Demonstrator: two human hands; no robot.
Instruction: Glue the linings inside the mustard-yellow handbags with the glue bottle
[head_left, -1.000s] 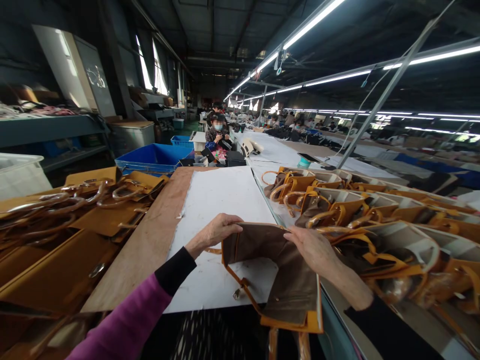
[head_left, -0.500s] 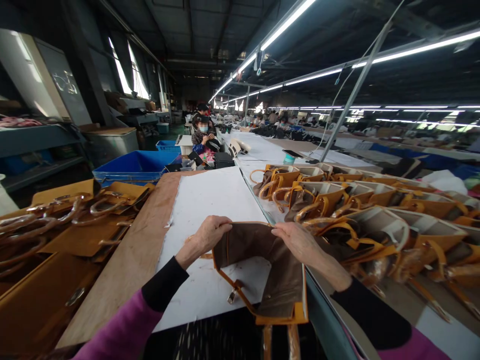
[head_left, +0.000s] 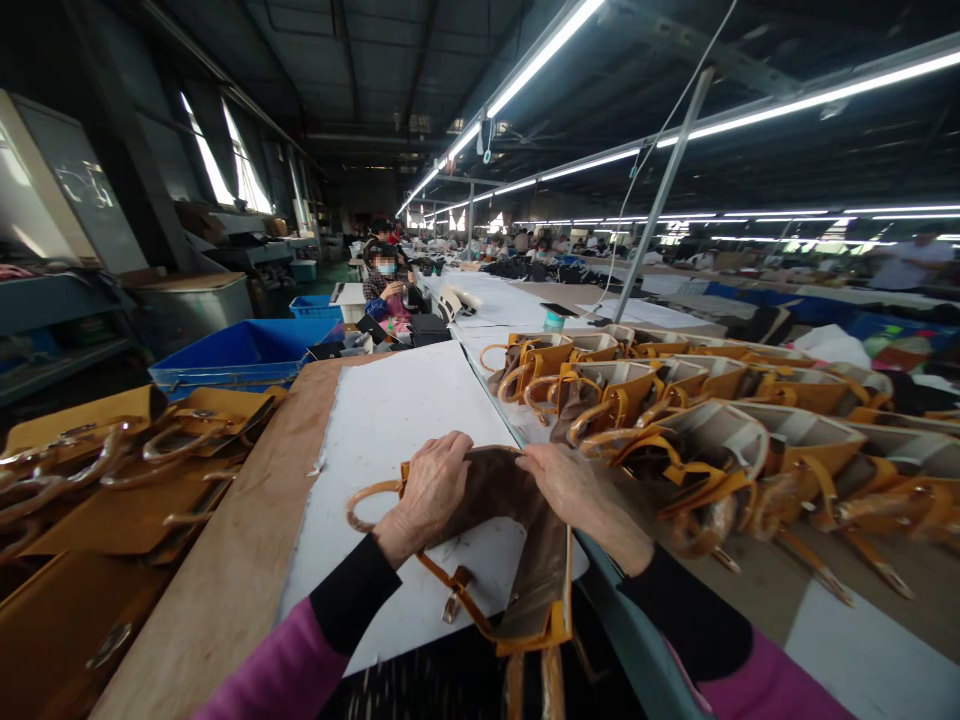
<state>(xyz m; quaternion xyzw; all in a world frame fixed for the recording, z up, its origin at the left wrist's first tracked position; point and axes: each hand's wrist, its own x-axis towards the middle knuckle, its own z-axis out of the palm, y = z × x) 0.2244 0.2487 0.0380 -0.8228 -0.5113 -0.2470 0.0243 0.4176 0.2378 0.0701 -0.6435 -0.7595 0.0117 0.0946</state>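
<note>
A brown and tan handbag [head_left: 525, 560] lies on the white sheet [head_left: 397, 420] at the table's near edge, its lower part hanging over the edge. My left hand [head_left: 431, 490] grips its top rim on the left, fingers curled over the brown lining. My right hand [head_left: 574, 490] presses on the rim's right side, fingers bent over it. A tan handle loop [head_left: 360, 497] sticks out left of my left hand. A strap with a metal clasp [head_left: 454, 603] hangs below.
Rows of similar tan bags [head_left: 675, 420] stand open on the right table. Flat tan bag pieces with handles [head_left: 142, 450] pile up on the left. A blue bin [head_left: 240, 355] stands behind them. A seated person [head_left: 386, 285] works farther down the line.
Both hands have drawn closer together on the bag's rim, folding its opening narrower. The handle loop now shows to the left. My view has swung slightly right.
</note>
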